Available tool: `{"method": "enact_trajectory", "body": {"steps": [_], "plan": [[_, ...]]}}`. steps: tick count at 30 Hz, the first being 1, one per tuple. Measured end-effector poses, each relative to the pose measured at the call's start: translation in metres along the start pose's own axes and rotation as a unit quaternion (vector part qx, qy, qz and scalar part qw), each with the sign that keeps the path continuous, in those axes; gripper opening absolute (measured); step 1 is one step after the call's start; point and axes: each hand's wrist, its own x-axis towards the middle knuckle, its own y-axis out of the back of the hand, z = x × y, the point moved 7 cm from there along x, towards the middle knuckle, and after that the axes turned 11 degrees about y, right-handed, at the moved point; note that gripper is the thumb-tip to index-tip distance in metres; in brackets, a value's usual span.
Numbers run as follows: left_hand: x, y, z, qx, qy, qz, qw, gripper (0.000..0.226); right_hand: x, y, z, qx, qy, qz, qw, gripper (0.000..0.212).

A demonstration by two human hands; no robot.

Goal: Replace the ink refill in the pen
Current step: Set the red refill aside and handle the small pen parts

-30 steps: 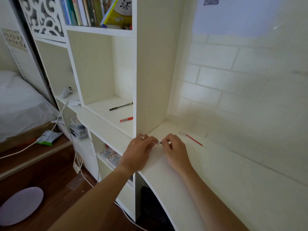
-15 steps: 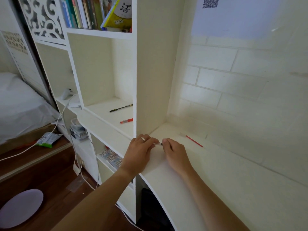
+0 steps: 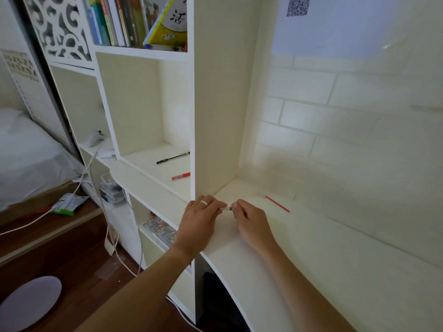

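2 hands (image 3: pixel 199 224) (image 3: pixel 251 224) still pinch pen (image 3: pixel 226 208) over desk (image 3: pixel 311 271); both grips unchanged, red refill (image 3: pixel 277 204) unmoved.

"活" on yellow book (image 3: pixel 171 22)

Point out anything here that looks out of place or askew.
A yellow book leans diagonally against the upright books. A green packet lies on the floor by a trailing white cable. Nothing looks broken.

Both arms fwd, left hand (image 3: pixel 200 218) & right hand (image 3: pixel 251 222) fingertip-to-fingertip, pinching closed, palms down.
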Motion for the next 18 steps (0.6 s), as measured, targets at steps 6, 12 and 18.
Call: {"method": "enact_trajectory", "body": {"steps": [6, 12, 18], "plan": [[-0.0018, 0.0026, 0.0061, 0.011, -0.023, 0.005, 1.0, 0.02, -0.0001, -0.0008, 0.0013, -0.014, -0.016, -0.017, 1.0, 0.043], [-0.0001, 0.0006, 0.0043, 0.007, -0.021, 0.003, 1.0, 0.019, 0.0007, -0.0045, 0.0055, -0.044, -0.025, -0.03, 0.998, 0.04], [0.0011, -0.0008, 0.0054, 0.003, -0.021, 0.004, 1.0, 0.022, 0.0011, -0.0067, 0.0051, -0.048, -0.025, -0.037, 0.998, 0.039]]}}
